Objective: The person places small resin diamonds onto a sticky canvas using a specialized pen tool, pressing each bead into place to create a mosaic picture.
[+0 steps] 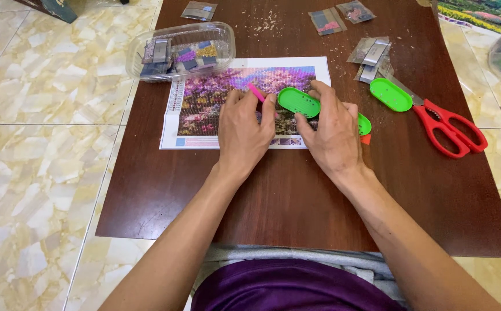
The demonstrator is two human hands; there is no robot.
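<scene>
A diamond-painting canvas point(204, 109) with a pink and purple tree picture lies on the brown table point(296, 196). My left hand point(243, 133) rests on the canvas and grips a pink pen point(256, 93), tip toward the picture. My right hand point(332, 131) lies beside it, fingertips touching a green oval bead tray point(297, 101) that sits on the canvas. A second green tray point(364, 124) peeks out from under my right hand.
A clear plastic box point(181, 50) of bead packets stands at the canvas's far left corner. Another green tray point(391, 94) and red scissors point(451, 130) lie to the right. Small packets point(369, 53) are scattered at the far side. Tiled floor point(43, 144) surrounds the table.
</scene>
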